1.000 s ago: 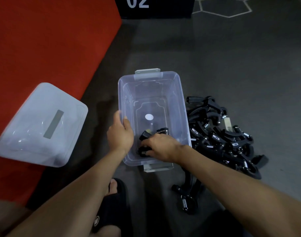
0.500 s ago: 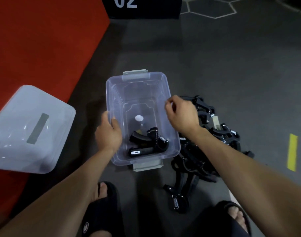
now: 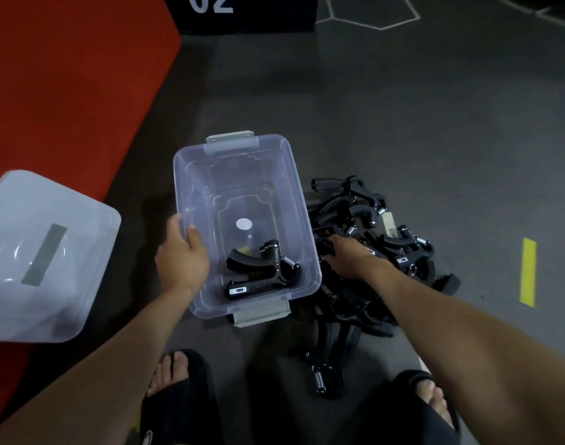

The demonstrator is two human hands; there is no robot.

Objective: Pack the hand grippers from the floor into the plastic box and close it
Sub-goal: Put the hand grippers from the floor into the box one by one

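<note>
On the dark grey floor (image 3: 403, 107) beside the red mat (image 3: 66, 91), your left hand (image 3: 181, 255) grips the plastic box (image 3: 210, 175) rim, your right hand (image 3: 348, 255) curls into the hand grippers (image 3: 364, 213) piled alongside.

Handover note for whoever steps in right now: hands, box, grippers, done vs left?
Left hand holds the plastic box by its left rim. Right hand is down in the pile of hand grippers on the floor right of the box; grasp unclear. Done: one hand gripper lies in the box. Left: pack the pile, fit the lid lying on the left, and close it.
</note>
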